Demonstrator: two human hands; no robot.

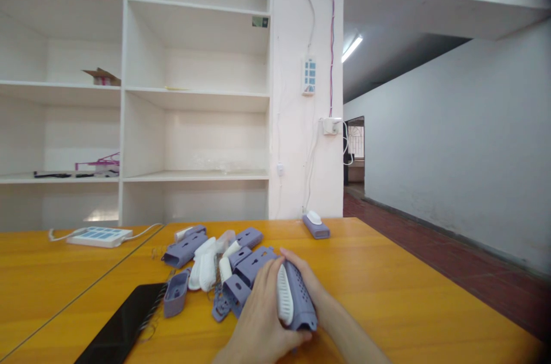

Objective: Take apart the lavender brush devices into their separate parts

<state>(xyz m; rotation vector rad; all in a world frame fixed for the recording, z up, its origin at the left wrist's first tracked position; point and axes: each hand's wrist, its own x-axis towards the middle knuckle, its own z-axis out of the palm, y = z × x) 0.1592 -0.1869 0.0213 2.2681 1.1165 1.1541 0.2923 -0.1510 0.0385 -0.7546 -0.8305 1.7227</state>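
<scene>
Head view: both hands meet at the near middle of the orange wooden table (pixel 430 295) and grip one purple casing (pixel 301 301) between them. The left hand (pixel 258 318) curls over its left side, with the thumb under the near end. The right hand (pixel 321 298) cups it from the right and behind, and its fingertips (pixel 289 253) show past the far end. The casing has rows of small holes, and a white ribbed insert (pixel 284 295) sits in its left face.

Just left of the hands and beyond them lies a loose pile of purple and white parts (pixel 215 263), touching and overlapping. A single purple part with a white cap (pixel 316 226) lies apart at the far edge of the table. A black flat device (pixel 124 326) lies near left, and a white power strip (pixel 101 236) lies far left. White shelves (pixel 193 100) stand against the wall behind the table.
</scene>
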